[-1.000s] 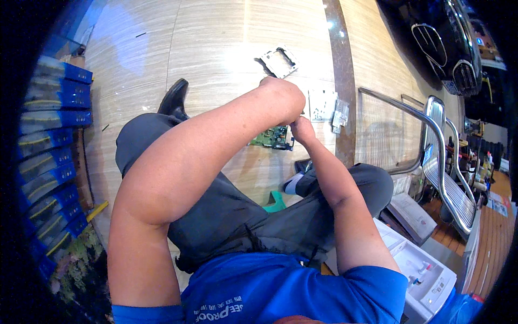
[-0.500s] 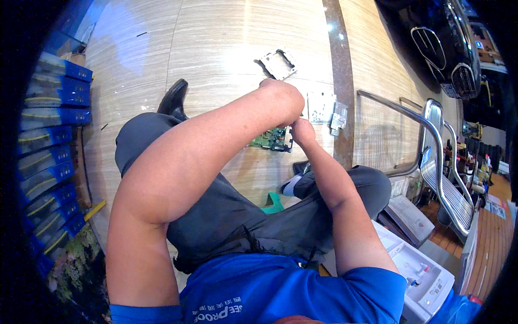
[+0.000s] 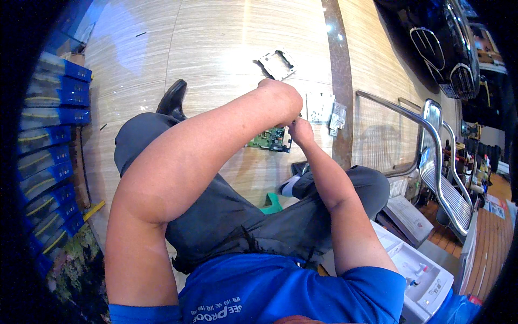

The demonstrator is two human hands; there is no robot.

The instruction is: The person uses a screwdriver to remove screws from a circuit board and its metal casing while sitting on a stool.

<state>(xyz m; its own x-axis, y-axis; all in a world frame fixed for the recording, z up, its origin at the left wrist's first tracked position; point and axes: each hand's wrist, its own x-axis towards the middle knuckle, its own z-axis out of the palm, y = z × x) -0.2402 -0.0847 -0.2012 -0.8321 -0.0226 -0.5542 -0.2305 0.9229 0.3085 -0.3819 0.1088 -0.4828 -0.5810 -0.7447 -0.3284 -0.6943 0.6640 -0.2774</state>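
My left hand point(image 3: 282, 99) reaches across above a green circuit board point(image 3: 265, 139), its back toward me and its fingers hidden underneath. Just below it, my right hand point(image 3: 301, 131) is closed at the board's right end, where a pale component point(image 3: 286, 138) shows; what those fingers grip is hidden. The board lies in front of my legs, partly covered by my left hand and forearm. Beyond the hands rests a pale frame point(image 3: 276, 63) with an opening. To the right of them lie a flat pale metal plate point(image 3: 319, 108) and a smaller silver piece point(image 3: 336, 119).
A green item point(image 3: 272, 204) lies between my legs. At right stand a steel chair frame point(image 3: 448, 200), a white dispenser point(image 3: 421, 275), a grey flat case point(image 3: 407, 218) and a dark glossy object point(image 3: 448, 48). Stacked blue packages point(image 3: 54, 116) line the left, near green plants point(image 3: 75, 259).
My hands keep almost the same posture with slight shifts. A pale part now shows more at the board's right end. The whole view has moved very slightly.
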